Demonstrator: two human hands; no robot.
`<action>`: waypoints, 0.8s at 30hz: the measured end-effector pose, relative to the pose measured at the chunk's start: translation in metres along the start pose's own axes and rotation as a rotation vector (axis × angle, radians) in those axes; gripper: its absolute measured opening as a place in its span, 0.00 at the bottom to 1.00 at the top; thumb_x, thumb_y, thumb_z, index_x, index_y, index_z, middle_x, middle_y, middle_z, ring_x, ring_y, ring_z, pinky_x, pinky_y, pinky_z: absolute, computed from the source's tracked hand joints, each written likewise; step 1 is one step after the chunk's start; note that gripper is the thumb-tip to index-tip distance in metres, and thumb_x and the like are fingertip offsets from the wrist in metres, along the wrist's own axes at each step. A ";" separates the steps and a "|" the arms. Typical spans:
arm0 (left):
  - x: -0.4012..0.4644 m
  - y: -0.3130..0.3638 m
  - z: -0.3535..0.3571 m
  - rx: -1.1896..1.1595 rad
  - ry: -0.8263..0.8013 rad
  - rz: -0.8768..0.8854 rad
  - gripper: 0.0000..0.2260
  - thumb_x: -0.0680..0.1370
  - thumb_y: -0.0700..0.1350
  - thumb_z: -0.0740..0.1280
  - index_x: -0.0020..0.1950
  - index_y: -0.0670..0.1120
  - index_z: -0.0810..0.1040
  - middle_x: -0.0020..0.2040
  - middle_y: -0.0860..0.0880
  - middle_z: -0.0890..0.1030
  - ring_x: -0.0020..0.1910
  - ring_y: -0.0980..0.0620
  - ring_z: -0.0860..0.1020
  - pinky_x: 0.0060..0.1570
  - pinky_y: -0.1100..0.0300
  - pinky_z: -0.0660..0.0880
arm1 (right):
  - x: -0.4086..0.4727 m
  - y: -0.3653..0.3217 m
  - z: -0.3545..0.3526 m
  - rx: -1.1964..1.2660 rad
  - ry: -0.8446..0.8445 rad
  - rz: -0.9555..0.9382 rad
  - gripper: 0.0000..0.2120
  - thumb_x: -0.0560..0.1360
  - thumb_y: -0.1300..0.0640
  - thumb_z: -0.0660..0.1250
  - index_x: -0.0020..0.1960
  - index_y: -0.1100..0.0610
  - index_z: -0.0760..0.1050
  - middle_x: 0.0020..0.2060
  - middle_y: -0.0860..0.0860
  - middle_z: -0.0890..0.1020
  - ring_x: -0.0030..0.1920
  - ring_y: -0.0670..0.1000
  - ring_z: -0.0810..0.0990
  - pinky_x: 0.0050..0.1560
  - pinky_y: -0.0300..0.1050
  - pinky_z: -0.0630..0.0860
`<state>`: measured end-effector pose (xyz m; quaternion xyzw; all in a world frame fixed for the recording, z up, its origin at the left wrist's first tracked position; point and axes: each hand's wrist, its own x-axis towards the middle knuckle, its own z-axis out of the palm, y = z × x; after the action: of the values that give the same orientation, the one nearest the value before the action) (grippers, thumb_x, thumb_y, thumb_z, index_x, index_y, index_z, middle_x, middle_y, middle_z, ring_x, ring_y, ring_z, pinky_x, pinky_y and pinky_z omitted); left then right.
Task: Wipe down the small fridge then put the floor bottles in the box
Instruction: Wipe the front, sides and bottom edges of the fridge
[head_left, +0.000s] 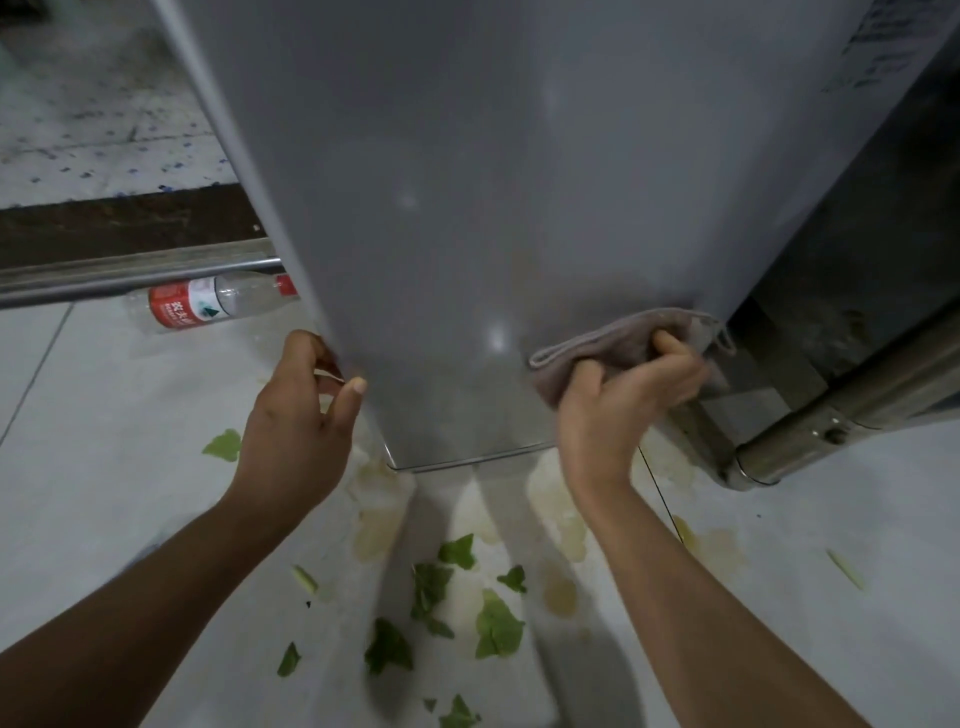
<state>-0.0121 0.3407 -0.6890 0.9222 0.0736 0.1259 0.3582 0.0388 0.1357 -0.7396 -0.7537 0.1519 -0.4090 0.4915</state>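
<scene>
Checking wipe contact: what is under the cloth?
The cloth lies flat against the lower fridge panel, pressed there by the right hand. The patch of panel beneath it is covered, so its cleanliness cannot be seen.

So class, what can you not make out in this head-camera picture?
- Box: not in head view.
- Fridge: top cut off by the upper edge.
- Bottle: cap end hidden behind the fridge's edge; label print too small.
- Left hand fingers: tips hidden behind the fridge's edge.

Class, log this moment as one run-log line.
step: wiping fridge | right hand: cloth on door | left hand: grips door edge | bottle: on floor
</scene>
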 end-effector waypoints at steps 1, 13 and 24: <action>0.001 -0.002 0.000 -0.004 -0.005 0.009 0.07 0.78 0.46 0.62 0.52 0.50 0.64 0.49 0.50 0.74 0.47 0.50 0.75 0.44 0.54 0.72 | -0.004 -0.005 0.005 -0.010 0.037 -0.027 0.21 0.60 0.68 0.59 0.53 0.65 0.64 0.54 0.64 0.66 0.56 0.57 0.63 0.62 0.50 0.58; 0.009 -0.015 -0.003 -0.027 -0.045 0.076 0.07 0.78 0.48 0.63 0.49 0.55 0.64 0.41 0.62 0.71 0.41 0.64 0.73 0.35 0.68 0.67 | -0.042 -0.001 0.001 -0.047 -0.291 0.192 0.17 0.66 0.72 0.65 0.48 0.60 0.62 0.50 0.56 0.66 0.53 0.58 0.69 0.59 0.52 0.68; 0.017 -0.035 -0.019 -0.112 -0.190 0.152 0.04 0.77 0.42 0.63 0.49 0.51 0.72 0.44 0.56 0.79 0.45 0.60 0.78 0.44 0.62 0.75 | -0.088 -0.025 0.023 -0.142 -0.287 -0.064 0.11 0.64 0.72 0.67 0.42 0.66 0.67 0.43 0.62 0.72 0.51 0.65 0.70 0.57 0.50 0.63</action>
<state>-0.0028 0.3825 -0.6962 0.9114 -0.0379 0.0688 0.4040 -0.0025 0.2168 -0.7631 -0.8417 0.0845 -0.3010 0.4402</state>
